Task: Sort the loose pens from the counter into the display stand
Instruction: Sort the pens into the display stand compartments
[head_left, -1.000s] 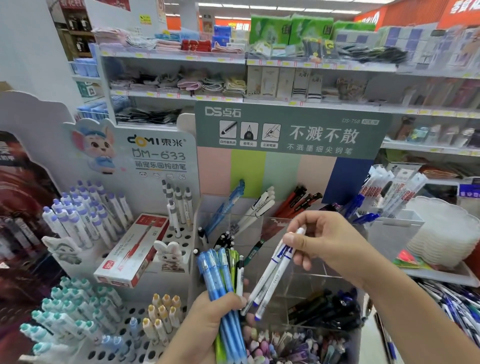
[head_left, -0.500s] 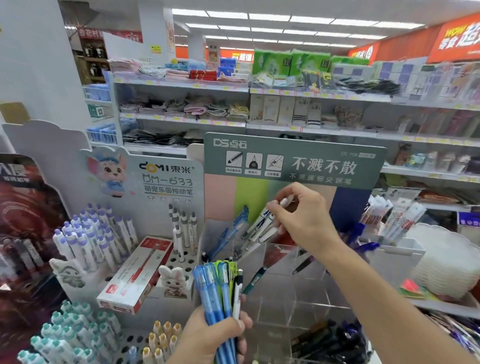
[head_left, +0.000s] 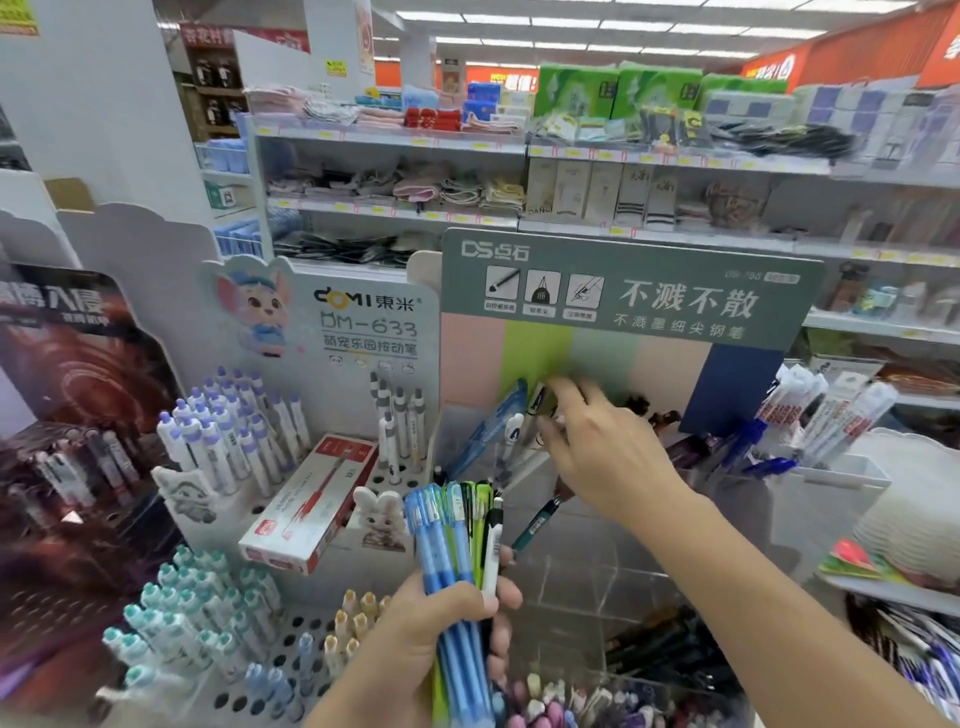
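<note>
My left hand (head_left: 441, 618) grips a bundle of loose pens (head_left: 452, 535), mostly blue, with some green ones and one white one, upright in front of the clear acrylic display stand (head_left: 576, 571). My right hand (head_left: 602, 452) reaches into the stand's upper back compartment under the green header card (head_left: 623, 291). Its fingers are stretched out and blurred, lying over the white pens (head_left: 517, 428) that lean there. A blue pen (head_left: 488, 431) leans in the compartment to the left. Dark pens (head_left: 670, 649) and pastel-capped pens (head_left: 550, 701) fill the lower compartments.
A white pegged stand on the left carries purple-capped pens (head_left: 228, 441), teal-capped pens (head_left: 182, 613) and a red-and-white pen box (head_left: 311, 499). A white bin of pens (head_left: 831, 467) and stacked white trays (head_left: 919, 519) stand to the right. Store shelves (head_left: 519, 150) rise behind.
My right hand carried the white pens up from the bundle into the back compartment, and its fingers have now straightened over them. The left hand keeps the bundle still.
</note>
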